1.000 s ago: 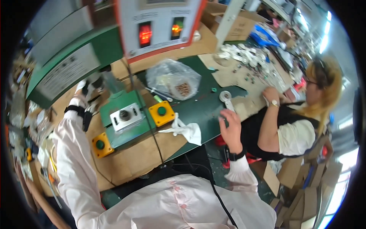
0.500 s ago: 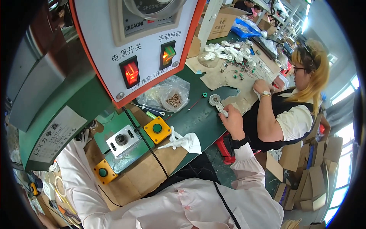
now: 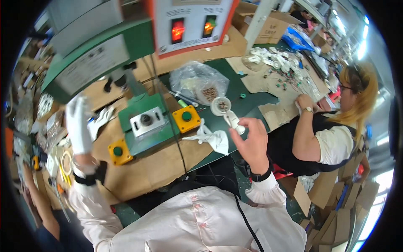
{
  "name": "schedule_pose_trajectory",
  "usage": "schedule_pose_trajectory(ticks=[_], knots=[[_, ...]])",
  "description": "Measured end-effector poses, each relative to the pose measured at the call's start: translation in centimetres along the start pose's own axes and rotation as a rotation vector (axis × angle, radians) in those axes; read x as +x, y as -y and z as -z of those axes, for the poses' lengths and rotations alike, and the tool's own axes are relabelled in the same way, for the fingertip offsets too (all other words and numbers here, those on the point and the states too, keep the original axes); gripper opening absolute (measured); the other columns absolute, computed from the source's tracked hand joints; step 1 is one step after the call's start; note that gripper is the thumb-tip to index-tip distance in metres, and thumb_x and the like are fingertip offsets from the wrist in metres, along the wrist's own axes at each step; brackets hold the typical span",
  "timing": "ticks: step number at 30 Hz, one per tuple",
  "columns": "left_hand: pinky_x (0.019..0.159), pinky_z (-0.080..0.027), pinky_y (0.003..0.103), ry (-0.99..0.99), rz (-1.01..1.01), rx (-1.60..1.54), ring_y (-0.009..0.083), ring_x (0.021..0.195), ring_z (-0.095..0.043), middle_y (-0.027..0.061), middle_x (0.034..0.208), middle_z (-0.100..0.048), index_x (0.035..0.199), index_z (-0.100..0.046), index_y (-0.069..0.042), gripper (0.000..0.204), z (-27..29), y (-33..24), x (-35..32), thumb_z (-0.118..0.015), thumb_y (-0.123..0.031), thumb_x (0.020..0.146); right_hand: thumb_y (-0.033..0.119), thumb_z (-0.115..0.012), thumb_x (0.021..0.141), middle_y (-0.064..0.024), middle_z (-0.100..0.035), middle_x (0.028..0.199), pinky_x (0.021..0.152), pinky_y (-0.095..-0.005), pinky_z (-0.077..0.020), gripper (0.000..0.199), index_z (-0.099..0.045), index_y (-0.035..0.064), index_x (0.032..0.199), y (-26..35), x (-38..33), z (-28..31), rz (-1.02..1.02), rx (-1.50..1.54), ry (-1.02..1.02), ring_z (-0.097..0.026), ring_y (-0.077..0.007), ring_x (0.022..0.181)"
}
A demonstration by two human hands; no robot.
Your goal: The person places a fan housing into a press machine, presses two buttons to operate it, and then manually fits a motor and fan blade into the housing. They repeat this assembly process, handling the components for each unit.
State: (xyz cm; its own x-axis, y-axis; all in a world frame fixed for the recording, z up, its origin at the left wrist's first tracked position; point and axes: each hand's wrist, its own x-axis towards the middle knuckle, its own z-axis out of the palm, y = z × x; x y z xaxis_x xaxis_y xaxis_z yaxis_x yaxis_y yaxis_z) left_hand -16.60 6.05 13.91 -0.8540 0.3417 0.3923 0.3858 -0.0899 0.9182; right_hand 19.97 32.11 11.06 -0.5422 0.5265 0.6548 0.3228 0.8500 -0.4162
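Between the thumb and fingers of my bare right hand point(image 3: 252, 136) is a white plastic part point(image 3: 233, 122) shaped like a short handle. Its far end meets a round whitish dish point(image 3: 221, 106) with small metal pieces inside; whether the two are joined I cannot tell. My left hand point(image 3: 79, 122), in a white glove, is raised left of the green press and smeared by motion, so its grip is unclear. Beside it on the brown cardboard lies another white glove point(image 3: 100, 121). A metal fixture point(image 3: 147, 122) with a black knob sits on the press base.
Yellow button boxes point(image 3: 186, 119) point(image 3: 120, 151) flank the fixture. The orange-rimmed control box point(image 3: 191, 29) overhangs the bench. A plastic bag point(image 3: 195, 80) of small copper-coloured pieces and a white cloth point(image 3: 216, 140) lie nearby. A co-worker point(image 3: 331, 122) sits at right, beside white parts point(image 3: 273, 59).
My left hand has come out from behind the press and moved left. My right hand still holds the white part near the dish. The view has shifted, bringing the left bench into sight.
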Motion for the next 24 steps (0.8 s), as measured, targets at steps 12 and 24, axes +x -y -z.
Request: schedule_pose_trajectory(ticks=[12, 24], knots=[[0.102, -0.046, 0.042, 0.113, 0.582, -1.303, 0.0269, 0.116, -0.056, 0.0125, 0.14, -0.049, 0.149, -0.033, -0.013, 0.051, -10.7, -4.4, -19.2, -0.039, -0.039, 0.106, 0.005, -0.08, 0.069, -0.0099, -0.065, 0.095, 0.073, -0.0366, -0.0484, 0.033, -0.06, 0.0039, 0.095, 12.6, -2.9, -3.6, 0.366, 0.381, 0.24, -0.061, -0.0291, 0.084], [0.099, -0.049, 0.041, 0.239, 0.562, -1.26, 0.023, 0.114, -0.057, 0.0095, 0.134, -0.052, 0.144, -0.038, -0.01, 0.045, -9.9, -2.6, -20.4, -0.04, -0.035, 0.106, 0.006, -0.075, 0.076, -0.0044, -0.059, 0.088, 0.07, -0.0339, -0.0476, 0.022, -0.075, 0.0119, 0.098, 11.2, 3.9, -3.8, 0.635, 0.531, 0.462, -0.057, -0.0242, 0.082]])
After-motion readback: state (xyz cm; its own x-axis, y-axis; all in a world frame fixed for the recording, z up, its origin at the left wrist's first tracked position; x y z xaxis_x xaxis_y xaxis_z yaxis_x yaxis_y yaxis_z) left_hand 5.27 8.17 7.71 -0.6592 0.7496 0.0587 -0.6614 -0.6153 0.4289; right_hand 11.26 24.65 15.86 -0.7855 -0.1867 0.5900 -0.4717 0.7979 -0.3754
